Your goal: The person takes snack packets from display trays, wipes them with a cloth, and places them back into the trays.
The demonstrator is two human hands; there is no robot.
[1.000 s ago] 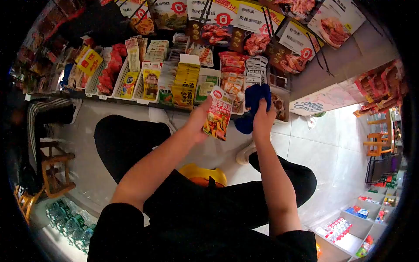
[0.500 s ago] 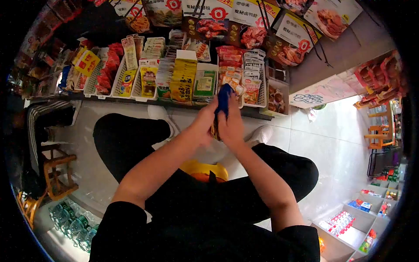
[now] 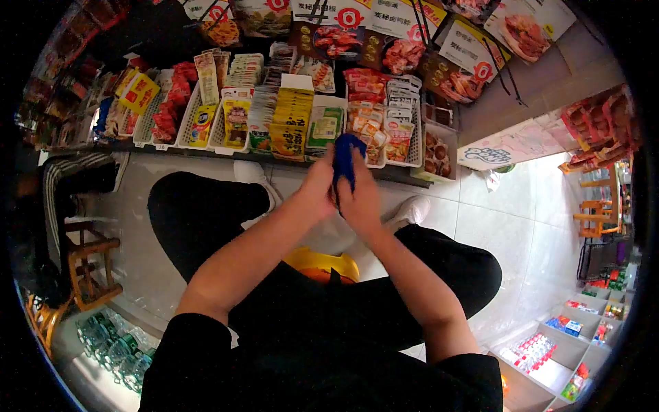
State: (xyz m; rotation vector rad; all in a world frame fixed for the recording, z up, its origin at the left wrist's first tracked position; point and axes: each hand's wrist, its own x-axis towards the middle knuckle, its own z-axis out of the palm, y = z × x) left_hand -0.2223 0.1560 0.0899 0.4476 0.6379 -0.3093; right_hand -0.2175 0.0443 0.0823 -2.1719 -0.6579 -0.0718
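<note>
Between my two hands is a dark blue, soft-looking piece, seemingly a blue cloth (image 3: 349, 156), bunched upright. My left hand (image 3: 318, 184) is closed around its left side. My right hand (image 3: 361, 198) presses it from the right, fingers wrapped over it. A dark edge shows low between the palms; whether the cloth covers another item I cannot tell. Just beyond my hands stand white baskets of packaged snacks: orange-and-white packets (image 3: 367, 123), green packets (image 3: 325, 127) and a row of yellow packets (image 3: 292, 123).
I sit on a yellow seat (image 3: 319, 264) facing the low snack shelf. Large food posters (image 3: 395, 27) hang above it. A wooden stool (image 3: 93, 268) and bottled water (image 3: 117, 350) are at left. Compartments of goods (image 3: 549, 350) line the lower right, and a white panel (image 3: 511, 144) stands to the right.
The blue cloth has turned and bunched wider between my hands, with more of it showing. Both hands have shifted slightly and stay on it. The view has tilted a little.
</note>
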